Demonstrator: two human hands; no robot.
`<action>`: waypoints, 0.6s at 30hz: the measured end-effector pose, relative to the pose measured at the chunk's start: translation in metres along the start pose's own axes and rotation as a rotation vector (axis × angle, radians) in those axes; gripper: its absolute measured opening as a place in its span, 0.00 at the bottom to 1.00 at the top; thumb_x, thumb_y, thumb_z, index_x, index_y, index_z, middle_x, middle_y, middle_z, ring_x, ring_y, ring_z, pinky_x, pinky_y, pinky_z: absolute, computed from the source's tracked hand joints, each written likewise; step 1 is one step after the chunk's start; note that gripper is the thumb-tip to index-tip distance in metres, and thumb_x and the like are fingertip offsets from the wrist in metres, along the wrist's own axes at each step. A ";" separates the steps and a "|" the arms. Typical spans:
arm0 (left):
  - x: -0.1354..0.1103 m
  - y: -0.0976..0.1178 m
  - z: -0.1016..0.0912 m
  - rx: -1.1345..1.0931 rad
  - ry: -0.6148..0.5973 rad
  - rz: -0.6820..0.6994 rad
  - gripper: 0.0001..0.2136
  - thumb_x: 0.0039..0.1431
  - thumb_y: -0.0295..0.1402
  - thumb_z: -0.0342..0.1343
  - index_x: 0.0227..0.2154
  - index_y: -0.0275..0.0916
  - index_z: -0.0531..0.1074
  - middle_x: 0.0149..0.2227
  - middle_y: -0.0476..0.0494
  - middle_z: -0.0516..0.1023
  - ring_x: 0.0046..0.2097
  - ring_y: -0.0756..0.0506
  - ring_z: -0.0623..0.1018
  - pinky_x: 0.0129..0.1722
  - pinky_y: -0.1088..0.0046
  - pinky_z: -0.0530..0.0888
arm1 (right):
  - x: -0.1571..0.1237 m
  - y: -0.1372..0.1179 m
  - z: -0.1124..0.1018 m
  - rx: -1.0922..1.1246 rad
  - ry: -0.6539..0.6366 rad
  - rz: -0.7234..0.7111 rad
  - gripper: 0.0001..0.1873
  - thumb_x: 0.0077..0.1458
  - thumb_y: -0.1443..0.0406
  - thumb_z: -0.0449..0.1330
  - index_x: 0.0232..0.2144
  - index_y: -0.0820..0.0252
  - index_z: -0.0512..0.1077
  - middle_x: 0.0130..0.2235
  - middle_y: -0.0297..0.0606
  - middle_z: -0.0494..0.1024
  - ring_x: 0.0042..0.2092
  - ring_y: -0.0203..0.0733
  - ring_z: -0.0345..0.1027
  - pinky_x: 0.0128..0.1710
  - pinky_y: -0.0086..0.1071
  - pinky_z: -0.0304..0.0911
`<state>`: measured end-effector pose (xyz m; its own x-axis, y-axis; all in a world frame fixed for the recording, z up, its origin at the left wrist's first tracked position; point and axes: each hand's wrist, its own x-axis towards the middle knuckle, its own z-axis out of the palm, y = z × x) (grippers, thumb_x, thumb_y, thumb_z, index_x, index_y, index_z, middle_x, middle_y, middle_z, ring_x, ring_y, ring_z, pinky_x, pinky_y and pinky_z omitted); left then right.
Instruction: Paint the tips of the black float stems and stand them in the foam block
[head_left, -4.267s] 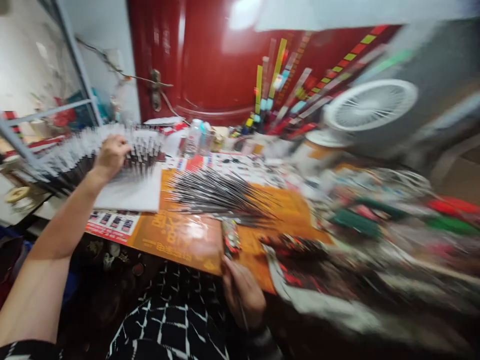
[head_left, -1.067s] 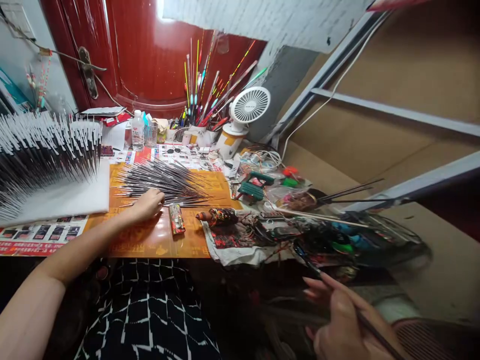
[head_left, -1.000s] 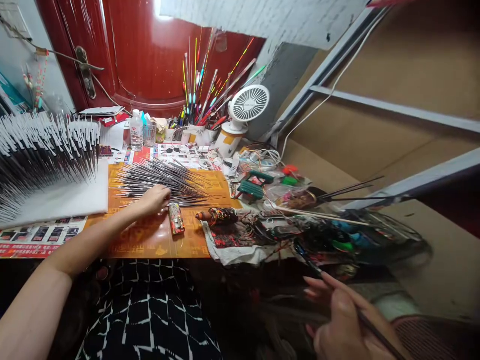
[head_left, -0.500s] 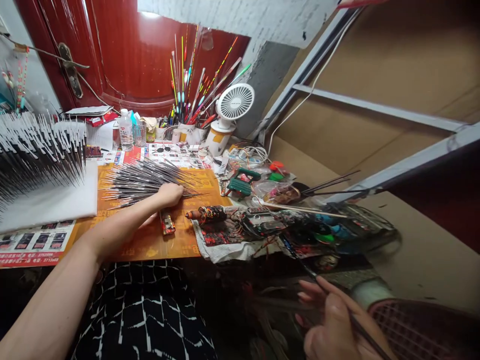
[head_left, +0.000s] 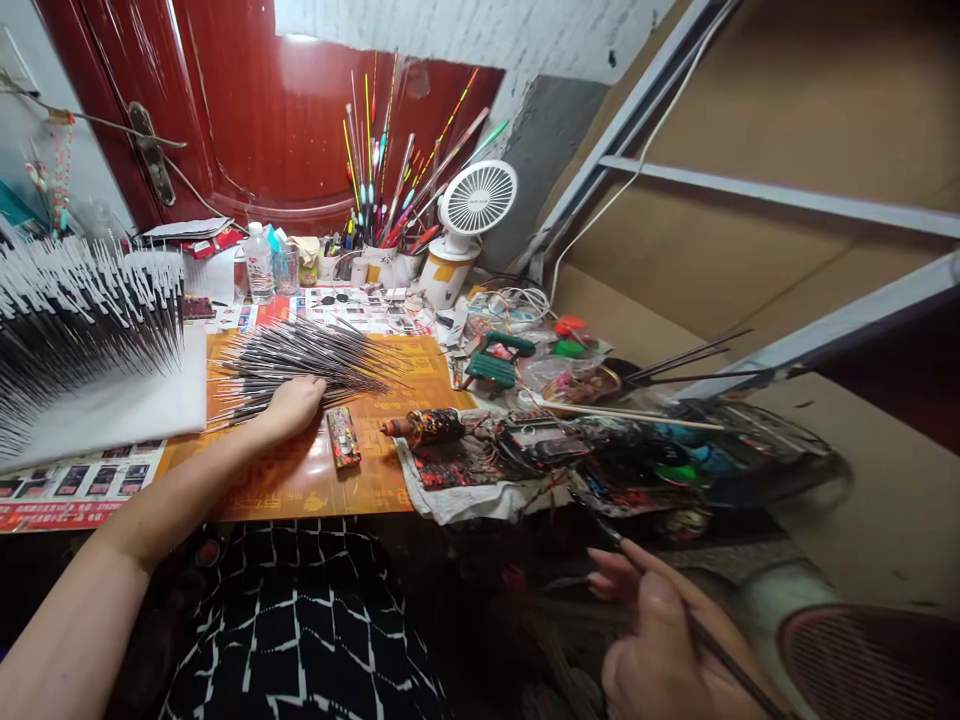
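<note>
Brush (head_left: pixel 609 532), just one, gripped in fingers of right hand (head_left: pixel 667 640). Loose sticks (head_left: pixel 300 352), too many to count, in one heap on mat (head_left: pixel 262 478). Over near edge, left hand (head_left: pixel 296 408), impossible to tell if grasping any. Beside it, one block (head_left: pixel 344 438).

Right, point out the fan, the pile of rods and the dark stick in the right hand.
Fan (head_left: pixel 478 198), head view: middle of its round white grille.
Pile of rods (head_left: pixel 309 352), head view: middle of the heap.
Dark stick (head_left: pixel 726 657), head view: shaft, toward the near end.
</note>
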<state>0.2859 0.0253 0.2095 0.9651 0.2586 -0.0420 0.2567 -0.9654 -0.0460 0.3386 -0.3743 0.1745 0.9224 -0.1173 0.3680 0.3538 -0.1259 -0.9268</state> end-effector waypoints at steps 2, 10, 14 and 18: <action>-0.006 0.002 0.001 0.005 0.009 0.012 0.10 0.68 0.27 0.45 0.45 0.32 0.71 0.46 0.36 0.76 0.49 0.42 0.75 0.50 0.68 0.70 | -0.001 -0.001 0.002 0.041 0.005 0.014 0.18 0.60 0.53 0.61 0.43 0.60 0.78 0.36 0.40 0.79 0.33 0.40 0.71 0.36 0.36 0.67; -0.027 -0.019 0.002 -0.019 0.010 -0.083 0.07 0.66 0.29 0.49 0.43 0.36 0.70 0.45 0.37 0.75 0.46 0.41 0.74 0.46 0.67 0.69 | 0.003 -0.003 -0.006 0.021 0.033 0.026 0.20 0.58 0.50 0.62 0.42 0.60 0.78 0.35 0.39 0.79 0.33 0.41 0.72 0.35 0.36 0.68; -0.036 -0.028 -0.003 0.063 -0.017 -0.113 0.10 0.68 0.32 0.44 0.42 0.37 0.70 0.43 0.39 0.75 0.43 0.41 0.75 0.40 0.69 0.66 | 0.017 -0.001 -0.015 -0.071 0.094 -0.018 0.25 0.60 0.47 0.58 0.41 0.62 0.77 0.32 0.39 0.77 0.31 0.42 0.71 0.32 0.37 0.69; -0.047 -0.034 -0.001 0.117 -0.012 -0.164 0.12 0.69 0.33 0.41 0.38 0.38 0.70 0.40 0.40 0.75 0.40 0.43 0.74 0.36 0.70 0.63 | 0.040 0.000 -0.022 -0.075 0.156 -0.042 0.24 0.61 0.47 0.58 0.39 0.63 0.77 0.29 0.37 0.75 0.29 0.38 0.68 0.31 0.33 0.67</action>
<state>0.2321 0.0462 0.2138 0.9100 0.4132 -0.0358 0.4020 -0.9000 -0.1686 0.3722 -0.4011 0.1912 0.8699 -0.2607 0.4188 0.3736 -0.2062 -0.9044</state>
